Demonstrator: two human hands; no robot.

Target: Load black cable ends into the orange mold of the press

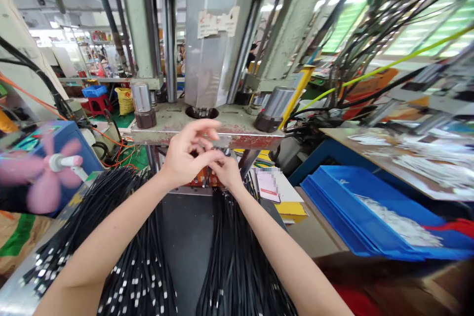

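Note:
In front of the press, my left hand (187, 155) and my right hand (226, 172) meet, fingertips touching. My left hand is loosely curled, its thumb pressed in toward the right fingers and its upper fingers bent above. The fingers of my right hand are pinched together; whatever lies between the two hands is too small and covered to name. Just behind and below them is an orange-red mold block (198, 177) with a dark piece in it. Black cables (237, 252) with metal plug ends lie under my right forearm, and another bundle of black cables (137, 266) spreads beneath my left.
The press plate (237, 140) and its steel columns stand just ahead. A pink fan (55, 163) spins at left. To the right are a phone (267, 185), blue trays (370, 207) with white parts, and a board (407, 158) of white cables.

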